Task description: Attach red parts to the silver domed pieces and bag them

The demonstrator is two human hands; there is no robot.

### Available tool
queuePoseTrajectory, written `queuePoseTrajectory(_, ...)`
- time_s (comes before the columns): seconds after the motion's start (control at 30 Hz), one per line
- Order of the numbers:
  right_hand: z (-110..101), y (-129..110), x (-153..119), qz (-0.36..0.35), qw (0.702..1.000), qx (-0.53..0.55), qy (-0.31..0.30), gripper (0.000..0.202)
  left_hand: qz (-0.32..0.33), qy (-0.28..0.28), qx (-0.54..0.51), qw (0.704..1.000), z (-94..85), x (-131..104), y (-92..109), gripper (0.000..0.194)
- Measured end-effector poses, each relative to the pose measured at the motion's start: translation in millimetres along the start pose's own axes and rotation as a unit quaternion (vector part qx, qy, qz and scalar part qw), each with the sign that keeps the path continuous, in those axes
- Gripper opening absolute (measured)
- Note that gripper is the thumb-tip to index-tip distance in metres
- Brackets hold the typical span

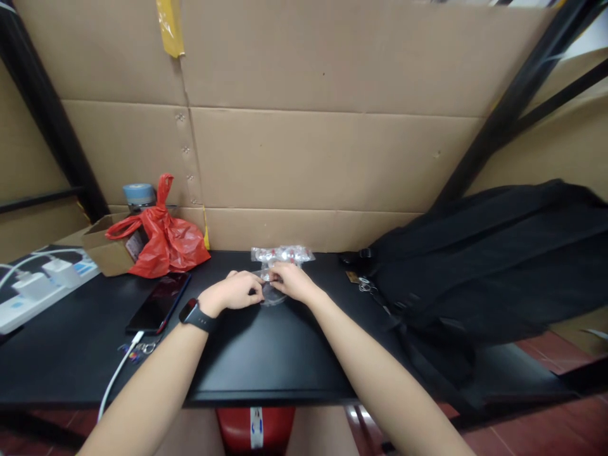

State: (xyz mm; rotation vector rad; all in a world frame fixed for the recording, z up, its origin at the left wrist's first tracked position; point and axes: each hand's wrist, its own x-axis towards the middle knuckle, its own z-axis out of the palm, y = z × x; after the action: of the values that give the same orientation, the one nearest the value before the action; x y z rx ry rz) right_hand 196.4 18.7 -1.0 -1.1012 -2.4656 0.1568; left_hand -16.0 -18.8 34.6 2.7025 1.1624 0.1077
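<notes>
Both my hands meet over the middle of the black tabletop. My left hand [240,291], with a dark watch on its wrist, pinches the left side of a clear plastic piece [274,296]. From the right, my right hand [291,281] grips the same clear plastic with its fingertips pressed together. The plastic is thin and see-through, rounded at its near edge; its exact kind I cannot make out. Just beyond my fingers lies a row of small clear plastic packets [284,254] with reddish bits in them.
At left are a phone [159,303] on a white cable, a power strip [47,291], a cardboard box [109,246] and a knotted red plastic bag [166,240]. A black backpack [494,259] fills the right side, with keys [365,285] beside it. Cardboard panels [304,158] rise behind.
</notes>
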Motion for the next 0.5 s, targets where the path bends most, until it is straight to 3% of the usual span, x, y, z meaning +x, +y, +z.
queuePoseTrajectory(0.1, -7.0, 4.3, -5.4, -0.016, 0.999, 0.033, -0.035, 0.007, -0.014, 0.003, 0.006, 1.0, -2.0, -0.6, 0.7, 0.014)
queuePoseTrajectory(0.17, -11.7, 5.1, -9.1, -0.014, 0.997, 0.052, -0.058, 0.02, -0.031, 0.014, 0.006, 0.999, -1.8, -1.0, 3.5, 0.012)
queuePoseTrajectory(0.3, -16.4, 4.1, -12.4, 0.008, 0.994, 0.075, -0.079, 0.046, -0.057, 0.064, 0.006, 0.996, 3.9, 0.5, 7.2, 0.045)
queuePoseTrajectory(0.43, -13.3, 5.1, -11.5, 0.027, 0.991, 0.107, -0.07, 0.02, -0.075, 0.106, -0.025, 0.991, 13.4, 6.0, 2.4, 0.037)
queuePoseTrajectory(0.5, -10.5, 6.5, -11.0, 0.039, 0.988, 0.145, -0.037, 0.024, -0.088, 0.135, -0.041, 0.986, 18.0, 9.3, -1.2, 0.029)
